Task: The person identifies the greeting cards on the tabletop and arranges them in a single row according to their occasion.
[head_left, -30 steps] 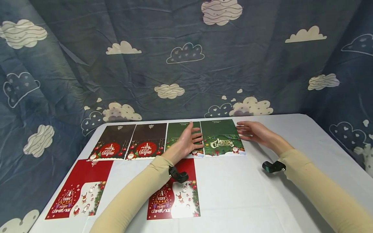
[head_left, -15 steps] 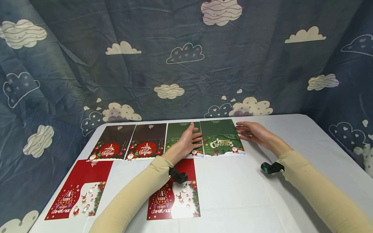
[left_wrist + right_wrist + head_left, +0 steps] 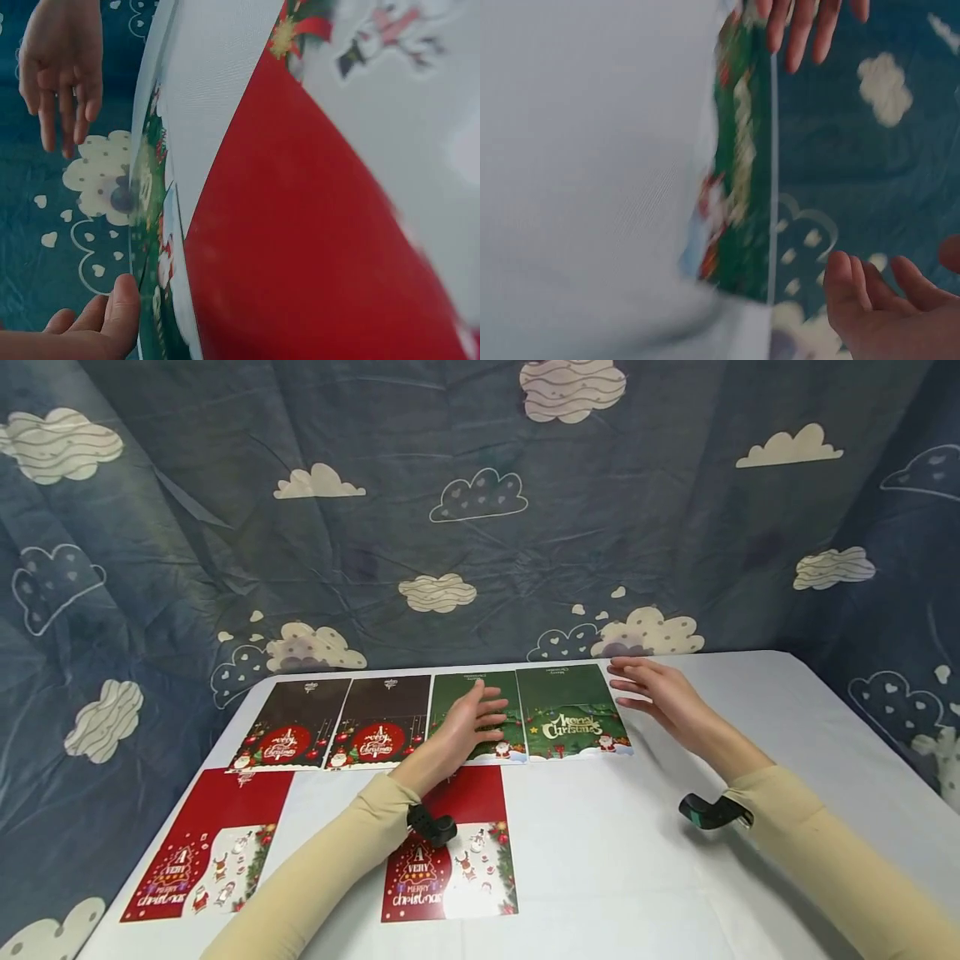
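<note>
My left hand (image 3: 461,727) hovers over the left green Christmas card (image 3: 514,748), its fingers stretched out and holding nothing. It hides part of that card's print. Just beyond the right edge of the other green "Merry Christmas" card (image 3: 570,727) is my right hand (image 3: 667,702), with fingers extended and spread. Nothing lies between its fingers, and the right wrist view has this hand (image 3: 892,307) apart from the card. Both green cards lie flat, side by side. Under my left wrist a red card (image 3: 450,868) is partly covered.
Two dark cards with red circles, a left one (image 3: 281,727) and a right one (image 3: 377,727), continue the back row leftward. Another red card (image 3: 202,852) lies at front left. The white tabletop (image 3: 600,852) ends at a blue cloud-patterned cloth (image 3: 480,568) behind.
My left hand has shifted slightly left and towards me. The right hand has risen a little and its fingers have spread. The cards have stayed in place.
</note>
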`<state>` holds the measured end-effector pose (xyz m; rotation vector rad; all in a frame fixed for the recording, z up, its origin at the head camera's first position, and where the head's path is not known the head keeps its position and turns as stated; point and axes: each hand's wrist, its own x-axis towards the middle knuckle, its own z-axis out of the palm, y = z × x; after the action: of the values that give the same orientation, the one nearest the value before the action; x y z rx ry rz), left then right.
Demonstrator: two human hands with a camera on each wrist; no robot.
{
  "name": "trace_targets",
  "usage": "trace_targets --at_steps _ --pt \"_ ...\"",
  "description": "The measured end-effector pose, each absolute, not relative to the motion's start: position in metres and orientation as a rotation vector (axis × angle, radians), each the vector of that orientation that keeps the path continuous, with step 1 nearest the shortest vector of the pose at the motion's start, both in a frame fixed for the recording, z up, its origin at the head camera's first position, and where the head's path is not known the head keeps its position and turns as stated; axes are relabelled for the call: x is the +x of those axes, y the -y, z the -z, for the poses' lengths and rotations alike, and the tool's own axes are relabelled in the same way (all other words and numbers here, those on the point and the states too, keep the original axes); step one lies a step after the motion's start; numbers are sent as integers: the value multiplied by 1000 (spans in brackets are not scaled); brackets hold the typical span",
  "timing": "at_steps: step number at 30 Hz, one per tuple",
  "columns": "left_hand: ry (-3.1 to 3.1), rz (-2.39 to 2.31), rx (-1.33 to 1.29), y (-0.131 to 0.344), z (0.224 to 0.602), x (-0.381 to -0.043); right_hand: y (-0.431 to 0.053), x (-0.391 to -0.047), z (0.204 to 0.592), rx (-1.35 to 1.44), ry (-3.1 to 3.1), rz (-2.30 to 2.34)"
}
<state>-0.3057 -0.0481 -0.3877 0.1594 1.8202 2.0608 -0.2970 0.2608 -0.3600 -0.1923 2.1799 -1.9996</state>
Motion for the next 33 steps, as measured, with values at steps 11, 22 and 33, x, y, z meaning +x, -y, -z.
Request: trace_targets --at_steps 11,22,33 --pt "-1956 -1985 251 92 377 -278 -218 -266 342 -327 -2033 2012" --pt "-2022 -1961 122 139 379 -244 -186 -247 352 -345 -1919 1985" --pt "-2039 -1931 -13 180 384 -212 -150 -227 365 -350 -1708 2045"
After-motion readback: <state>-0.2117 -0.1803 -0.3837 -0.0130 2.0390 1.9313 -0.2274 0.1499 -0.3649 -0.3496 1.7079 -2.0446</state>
